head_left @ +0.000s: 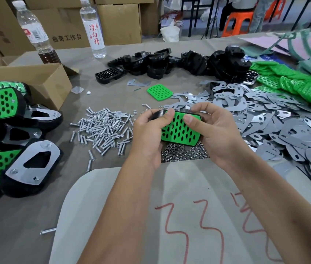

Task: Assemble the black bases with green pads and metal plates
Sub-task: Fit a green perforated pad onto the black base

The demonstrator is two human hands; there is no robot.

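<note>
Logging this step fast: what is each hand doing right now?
Left hand: grips the black base, thumb pressing on the green pad.
Right hand: grips the same base's other end, thumb on the pad.

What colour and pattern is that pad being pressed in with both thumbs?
Bright green pad, dotted with rows of oval holes showing black beneath; seen in the head view.

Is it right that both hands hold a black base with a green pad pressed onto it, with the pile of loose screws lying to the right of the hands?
Not quite. The head view shows the left hand and right hand holding the black base with the green pad on it, but the pile of loose screws lies to the left of the hands. Metal plates lie to the right.
</note>
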